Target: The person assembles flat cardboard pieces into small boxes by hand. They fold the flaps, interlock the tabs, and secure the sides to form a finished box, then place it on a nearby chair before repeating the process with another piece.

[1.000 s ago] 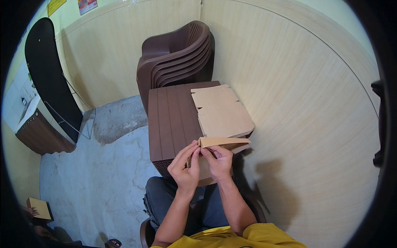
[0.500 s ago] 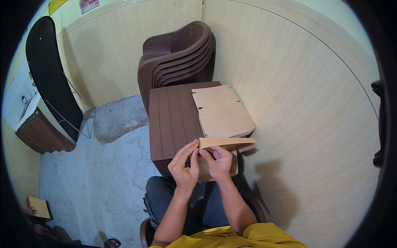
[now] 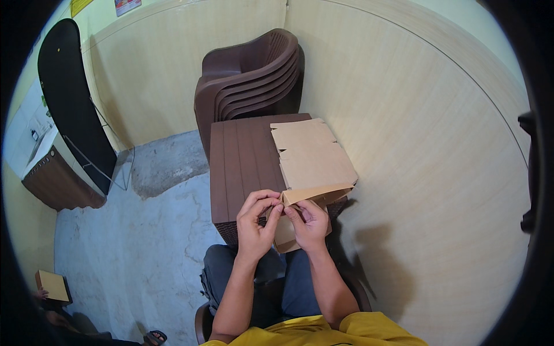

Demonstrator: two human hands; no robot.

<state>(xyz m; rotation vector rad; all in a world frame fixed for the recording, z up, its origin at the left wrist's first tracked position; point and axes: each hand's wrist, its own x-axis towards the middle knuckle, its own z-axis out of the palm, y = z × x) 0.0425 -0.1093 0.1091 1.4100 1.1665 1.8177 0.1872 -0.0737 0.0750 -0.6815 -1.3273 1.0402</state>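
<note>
A partly folded brown cardboard box [image 3: 317,194] is held up over my lap, at the near edge of the brown table. At its left corner my left hand [image 3: 257,222] pinches the cardboard between thumb and fingers. My right hand [image 3: 308,224] grips the same corner from the right, thumb pressed near the left one, fingers partly hidden by the box wall. A lower panel of the box hangs down between and behind my hands. Just beyond lies a stack of flat brown cardboard sheets [image 3: 311,153] with notched edges.
The slatted brown table [image 3: 241,167] stands before me, with stacked brown plastic chairs [image 3: 251,75] behind it. A pale panelled wall [image 3: 415,127] runs along the right. Far left are an ironing board [image 3: 72,98] and a sink cabinet [image 3: 63,181]. Another person's hand touches a box [image 3: 53,285] at lower left.
The box has tilted, its right end rising and its inside showing more. My left fingers have shifted up and curled more tightly at the corner; both hands stay together there.
</note>
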